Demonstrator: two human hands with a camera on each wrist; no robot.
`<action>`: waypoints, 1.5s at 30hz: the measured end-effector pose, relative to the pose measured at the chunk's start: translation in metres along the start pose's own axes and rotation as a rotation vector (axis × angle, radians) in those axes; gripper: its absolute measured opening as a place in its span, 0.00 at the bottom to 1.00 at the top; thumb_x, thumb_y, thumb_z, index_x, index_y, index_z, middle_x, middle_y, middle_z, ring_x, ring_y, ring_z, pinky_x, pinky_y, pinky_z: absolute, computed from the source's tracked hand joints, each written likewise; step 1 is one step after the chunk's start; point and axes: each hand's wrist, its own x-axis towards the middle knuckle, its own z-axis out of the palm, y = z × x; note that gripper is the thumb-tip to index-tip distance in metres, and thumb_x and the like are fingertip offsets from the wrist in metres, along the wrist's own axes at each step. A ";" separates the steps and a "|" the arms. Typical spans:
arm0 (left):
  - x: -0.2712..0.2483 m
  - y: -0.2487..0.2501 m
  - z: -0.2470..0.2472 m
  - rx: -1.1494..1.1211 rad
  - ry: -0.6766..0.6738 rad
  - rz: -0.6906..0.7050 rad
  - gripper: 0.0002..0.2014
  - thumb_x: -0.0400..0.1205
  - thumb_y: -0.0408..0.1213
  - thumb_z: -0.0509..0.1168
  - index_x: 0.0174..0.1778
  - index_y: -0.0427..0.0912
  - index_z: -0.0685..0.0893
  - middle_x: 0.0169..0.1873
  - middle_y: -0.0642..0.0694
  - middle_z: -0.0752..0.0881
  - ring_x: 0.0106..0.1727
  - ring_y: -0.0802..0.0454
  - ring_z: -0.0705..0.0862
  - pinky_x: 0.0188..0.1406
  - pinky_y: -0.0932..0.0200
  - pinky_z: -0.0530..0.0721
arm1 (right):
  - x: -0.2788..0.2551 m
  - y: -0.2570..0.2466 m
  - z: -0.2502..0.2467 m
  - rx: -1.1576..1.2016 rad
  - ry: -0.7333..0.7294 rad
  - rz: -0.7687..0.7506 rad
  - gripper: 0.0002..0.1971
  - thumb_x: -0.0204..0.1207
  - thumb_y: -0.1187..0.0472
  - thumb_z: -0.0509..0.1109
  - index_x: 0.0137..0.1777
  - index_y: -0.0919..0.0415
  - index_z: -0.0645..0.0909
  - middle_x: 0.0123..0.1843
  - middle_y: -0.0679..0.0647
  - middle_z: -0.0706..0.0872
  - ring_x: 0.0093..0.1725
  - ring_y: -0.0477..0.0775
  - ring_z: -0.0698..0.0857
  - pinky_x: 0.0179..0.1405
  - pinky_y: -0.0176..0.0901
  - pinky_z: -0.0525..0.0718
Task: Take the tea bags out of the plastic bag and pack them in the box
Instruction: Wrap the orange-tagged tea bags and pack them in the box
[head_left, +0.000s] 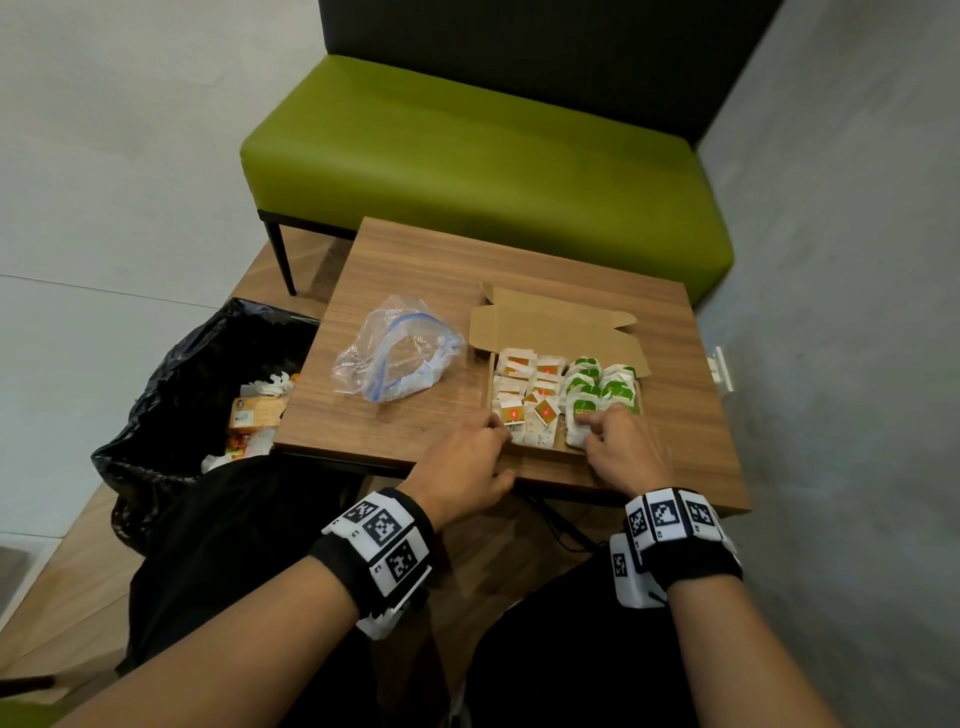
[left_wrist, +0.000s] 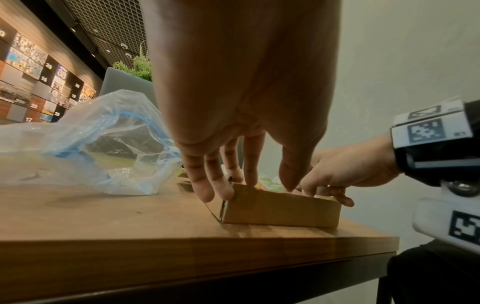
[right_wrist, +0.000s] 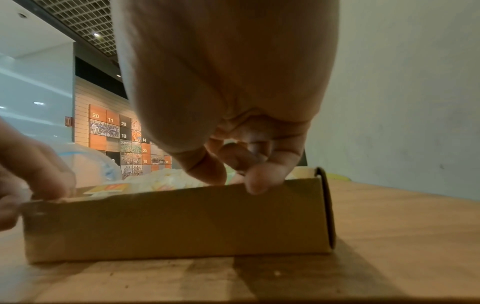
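Head view: box (head_left: 558, 332) sits open on table (head_left: 415, 270), lid flap back, tea bags (head_left: 563, 387) in rows inside, orange-tagged on the left, green-tagged on the right. Plastic bag (head_left: 397, 353) lies crumpled just left of box and looks empty. Your left hand (head_left: 460, 460) is at the near-left corner, fingertips on an orange-tagged bag; right hand (head_left: 618, 444) reaches over the near wall onto a green-tagged bag. Judgement: unloading done, you're on the tidy/seat step.

Left wrist view: left-hand fingers (left_wrist: 207, 185) point down, fairly straight, spread narrow, tips on the box corner and rim. Can't tell if they pinch anything.

Right wrist view: right-hand fingers (right_wrist: 262, 176) curl over the front wall, thumb toward the bags inside; whether a bag is actually pinched, can't tell.

Next move (est.): press stray bags flat below rim level, then clear both hands and fold lid over. Needs light pressure; tags sticking up could foul the flap.
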 end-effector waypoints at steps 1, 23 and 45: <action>0.000 0.000 -0.001 -0.005 -0.003 -0.003 0.26 0.84 0.45 0.67 0.78 0.44 0.75 0.74 0.50 0.72 0.71 0.52 0.76 0.71 0.55 0.78 | 0.000 0.001 -0.001 0.039 0.011 0.013 0.16 0.83 0.58 0.64 0.68 0.46 0.85 0.64 0.51 0.82 0.60 0.55 0.82 0.55 0.51 0.83; 0.010 -0.073 -0.084 0.279 0.307 -0.366 0.20 0.81 0.35 0.66 0.71 0.46 0.81 0.65 0.41 0.85 0.64 0.39 0.84 0.56 0.44 0.80 | -0.028 -0.052 -0.004 0.452 0.409 -0.150 0.09 0.76 0.64 0.71 0.49 0.49 0.88 0.56 0.45 0.84 0.48 0.44 0.82 0.46 0.45 0.84; -0.035 -0.056 -0.081 -0.010 0.509 0.317 0.26 0.76 0.38 0.78 0.71 0.49 0.83 0.75 0.44 0.77 0.61 0.46 0.85 0.61 0.46 0.85 | -0.046 -0.103 -0.008 0.384 0.601 -0.471 0.21 0.70 0.63 0.81 0.65 0.60 0.86 0.74 0.58 0.73 0.55 0.40 0.75 0.54 0.27 0.79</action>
